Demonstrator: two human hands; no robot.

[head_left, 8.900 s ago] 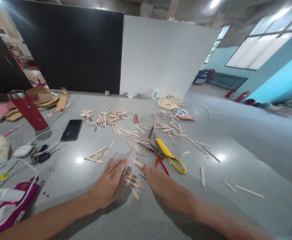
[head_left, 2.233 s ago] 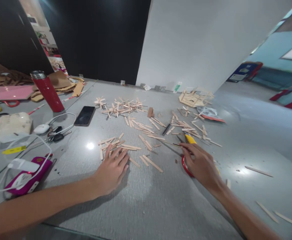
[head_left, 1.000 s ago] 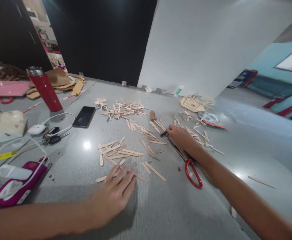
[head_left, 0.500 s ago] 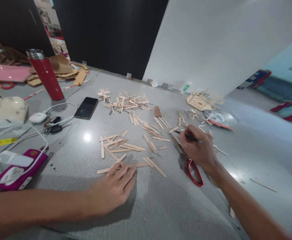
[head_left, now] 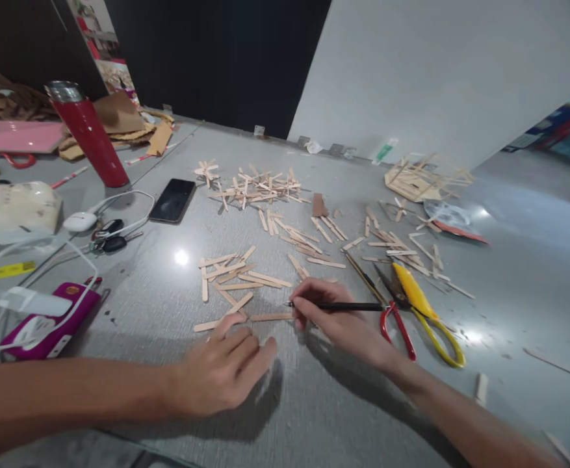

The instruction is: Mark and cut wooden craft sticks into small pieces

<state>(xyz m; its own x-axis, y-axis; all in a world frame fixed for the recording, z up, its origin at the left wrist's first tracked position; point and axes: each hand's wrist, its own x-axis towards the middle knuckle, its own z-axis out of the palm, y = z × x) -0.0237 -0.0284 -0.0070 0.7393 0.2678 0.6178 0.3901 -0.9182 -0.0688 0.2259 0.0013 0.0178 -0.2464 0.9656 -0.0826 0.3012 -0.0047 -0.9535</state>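
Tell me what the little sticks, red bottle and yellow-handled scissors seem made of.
Little sticks: wood, probably unfinished, by their pale, matt tan. Red bottle: perhaps painted metal, with glossy highlights and a silvery top. Scissors: dark blades, likely steel; bright yellow handles, possibly plastic.

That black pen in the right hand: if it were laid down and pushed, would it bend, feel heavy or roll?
The black pen is probably stiff: it juts straight from the right hand. Being slim, it is likely light. Its narrow shaft might roll if pushed across the flat tabletop.
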